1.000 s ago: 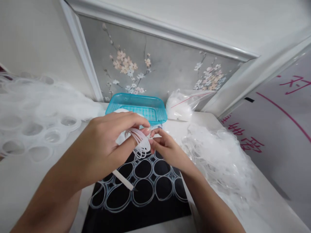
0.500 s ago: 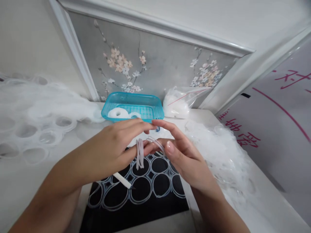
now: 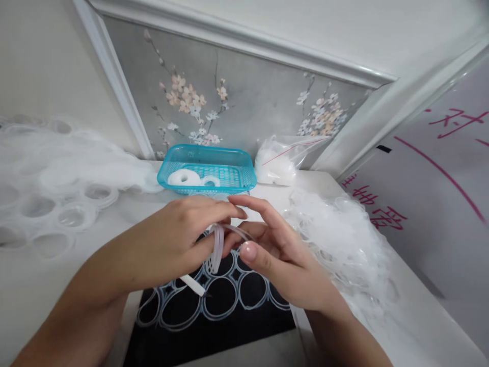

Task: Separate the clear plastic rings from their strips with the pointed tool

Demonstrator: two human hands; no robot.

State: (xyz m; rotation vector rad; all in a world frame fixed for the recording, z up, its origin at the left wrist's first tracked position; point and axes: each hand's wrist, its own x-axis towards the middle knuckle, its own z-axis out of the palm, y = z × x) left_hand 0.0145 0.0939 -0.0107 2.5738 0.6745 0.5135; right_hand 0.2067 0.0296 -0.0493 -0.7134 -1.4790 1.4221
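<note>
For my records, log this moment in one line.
left hand: rings around thumb; right hand: touching rings; below: black board, white pen; beyond: blue basket

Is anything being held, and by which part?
Yes: a bundle of thin pale rings, hanging by its loops on the left hand. A strand extends toward the right hand, whose grip is unclear.

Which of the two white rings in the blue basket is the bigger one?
The left white ring in the picture, near the left end of the blue plastic basket; it is wider and thicker than the smaller white ring to its right.
</note>
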